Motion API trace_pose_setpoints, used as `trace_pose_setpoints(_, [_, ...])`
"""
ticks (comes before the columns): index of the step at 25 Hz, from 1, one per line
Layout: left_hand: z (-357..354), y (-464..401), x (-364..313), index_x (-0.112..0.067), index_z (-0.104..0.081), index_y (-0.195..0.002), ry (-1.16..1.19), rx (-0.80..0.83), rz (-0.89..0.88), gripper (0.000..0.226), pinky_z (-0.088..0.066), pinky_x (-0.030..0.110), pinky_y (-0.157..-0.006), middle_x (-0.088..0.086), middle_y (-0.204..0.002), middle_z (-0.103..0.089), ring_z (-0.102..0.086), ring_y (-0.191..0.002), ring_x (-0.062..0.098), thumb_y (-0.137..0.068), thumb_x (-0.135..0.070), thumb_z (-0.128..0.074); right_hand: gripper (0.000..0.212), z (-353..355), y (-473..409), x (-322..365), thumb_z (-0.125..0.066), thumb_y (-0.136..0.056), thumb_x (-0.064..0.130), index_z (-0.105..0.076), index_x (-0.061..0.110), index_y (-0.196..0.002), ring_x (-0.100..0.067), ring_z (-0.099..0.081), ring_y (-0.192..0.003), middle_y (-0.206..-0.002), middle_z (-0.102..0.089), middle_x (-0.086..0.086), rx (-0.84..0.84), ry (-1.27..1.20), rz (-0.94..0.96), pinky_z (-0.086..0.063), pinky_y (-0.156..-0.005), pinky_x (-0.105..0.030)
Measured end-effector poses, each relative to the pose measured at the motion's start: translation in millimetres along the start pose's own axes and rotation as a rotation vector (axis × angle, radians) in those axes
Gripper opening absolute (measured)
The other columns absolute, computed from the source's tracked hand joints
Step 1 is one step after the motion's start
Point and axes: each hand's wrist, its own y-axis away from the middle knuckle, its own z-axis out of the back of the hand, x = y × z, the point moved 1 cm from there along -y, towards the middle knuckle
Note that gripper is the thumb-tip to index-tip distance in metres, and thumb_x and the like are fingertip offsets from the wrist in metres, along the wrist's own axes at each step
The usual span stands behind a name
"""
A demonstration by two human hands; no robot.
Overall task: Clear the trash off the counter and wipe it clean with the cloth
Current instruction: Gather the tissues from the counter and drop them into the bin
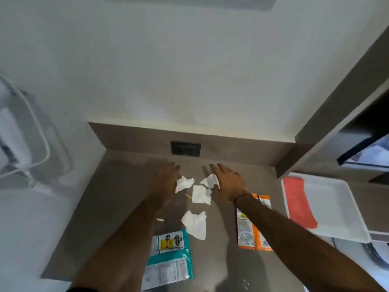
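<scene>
On the grey counter (117,207), my left hand (166,182) lay flat, fingers spread, gripping nothing, touching a crumpled tissue (184,183). Right of it, three more tissue scraps (201,193) lay loosely clustered; I judged them feather-light, soft, best scooped together. My right hand (228,182) was likewise open and empty. A teal wrapper (170,256) near, an orange wrapper (252,228) and, far right, the red cloth (299,203) on a white tray (336,207).

Surface (117,207) grey-brown; tissues (201,193) white; near wrapper (170,264) teal/white; right wrapper (255,237) orange; cloth (299,202) red; tray (334,207) white.
</scene>
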Motion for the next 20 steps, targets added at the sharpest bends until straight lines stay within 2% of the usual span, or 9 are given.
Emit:
trace_pose_setpoints(2, [-31.8,-9.6,5.9,-0.024,-0.038,-0.157,-0.006,0.127,-0.048,0.061,-0.024,0.044,-0.127,0.006,-0.168,-0.03,-0.031,-0.154,0.029,-0.1,-0.019,-0.06,0.08,-23.4,-18.0,-5.6,-0.059,-0.086,0.039,-0.02,0.033,-0.155,-0.032,-0.033,-0.146,-0.164,-0.026,-0.004,0.07,-0.027,-0.046,-0.033,-0.117,-0.052])
trace_pose_setpoints(4, [-60.4,-14.7,10.3,-0.029,-0.038,-0.155,-0.09,0.192,-0.111,0.07,-0.03,0.044,-0.124,0.006,-0.166,-0.033,-0.033,-0.152,0.03,-0.095,-0.009,-0.066,0.079,-47.2,-28.4,-10.9,-0.059,-0.087,0.05,-0.018,0.041,-0.155,-0.034,-0.028,-0.149,-0.166,-0.022,-0.001,0.159,-0.056,-0.122,-0.03,-0.119,-0.056])
trace_pose_setpoints(7, [-74.4,-31.2,15.0,-0.024,-0.043,-0.153,-0.129,0.188,-0.096,0.064,-0.035,0.041,-0.122,0.01,-0.163,-0.037,-0.036,-0.149,0.031,-0.096,-0.003,-0.063,0.074,-73.2,-37.4,-9.5,-0.061,-0.083,0.06,-0.033,0.042,-0.149,-0.035,-0.032,-0.144,-0.161,-0.031,-0.001,0.139,-0.002,-0.166,-0.039,-0.114,-0.054])
trace_pose_setpoints(9, [-66.2,-38.5,13.7,-0.017,-0.052,-0.148,-0.011,0.164,0.022,0.048,-0.039,0.037,-0.121,0.012,-0.157,-0.045,-0.046,-0.143,0.029,-0.101,-0.01,-0.059,0.061,-76.9,-39.4,-5.4,-0.063,-0.086,0.049,-0.047,0.035,-0.143,-0.032,-0.041,-0.135,-0.152,-0.042,-0.002,0.08,0.007,-0.164,-0.046,-0.107,-0.046])
trace_pose_setpoints(12, [-42.1,-24.8,14.6,-0.013,-0.069,-0.131,0.299,-0.017,0.203,0.032,-0.053,0.033,-0.107,0.014,-0.138,-0.059,-0.062,-0.122,0.026,-0.1,-0.012,-0.062,0.046,-75.4,-41.3,-0.5,-0.063,-0.086,0.017,-0.061,0.021,-0.132,-0.032,-0.055,-0.122,-0.138,-0.057,-0.007,0.051,-0.076,-0.152,-0.05,-0.098,-0.04])
trace_pose_setpoints(13, [-35.2,-13.5,13.0,-0.017,-0.073,-0.125,0.375,-0.038,0.181,0.029,-0.057,0.031,-0.097,0.012,-0.128,-0.063,-0.065,-0.111,0.023,-0.097,-0.014,-0.065,0.042,-74.1,-40.7,-1.0,-0.062,-0.085,0.01,-0.065,0.017,-0.126,-0.033,-0.058,-0.119,-0.133,-0.062,-0.01,0.044,-0.113,-0.173,-0.05,-0.098,-0.04])
trace_pose_setpoints(15, [-28.8,18.7,-1.0,-0.021,-0.078,-0.116,0.514,0.084,0.044,0.026,-0.058,0.03,-0.078,0.006,-0.105,-0.067,-0.066,-0.09,0.019,-0.09,-0.019,-0.076,0.038,-70.1,-32.8,-6.1,-0.061,-0.083,0.004,-0.07,0.011,-0.119,-0.033,-0.063,-0.115,-0.126,-0.068,-0.013,0.017,-0.184,-0.248,-0.05,-0.1,-0.038])
trace_pose_setpoints(17, [-34.1,49.1,-26.6,-0.023,-0.079,-0.113,0.496,0.287,-0.023,0.031,-0.058,0.032,-0.077,0.001,-0.098,-0.072,-0.064,-0.082,0.016,-0.083,-0.025,-0.082,0.035,-67.1,-16.3,-12.7,-0.062,-0.081,0.005,-0.073,0.008,-0.114,-0.034,-0.065,-0.113,-0.122,-0.071,-0.013,-0.023,-0.255,-0.304,-0.051,-0.1,-0.038])
trace_pose_setpoints(20, [-53.5,69.6,-56.2,-0.03,-0.081,-0.111,0.185,0.288,-0.059,0.031,-0.055,0.03,-0.09,-0.003,-0.111,-0.073,-0.063,-0.101,0.018,-0.081,-0.041,-0.079,0.034,-69.2,18.2,-13.6,-0.063,-0.081,0.012,-0.075,0.016,-0.113,-0.03,-0.066,-0.113,-0.121,-0.073,-0.006,0.0,-0.311,-0.347,-0.054,-0.095,-0.036])
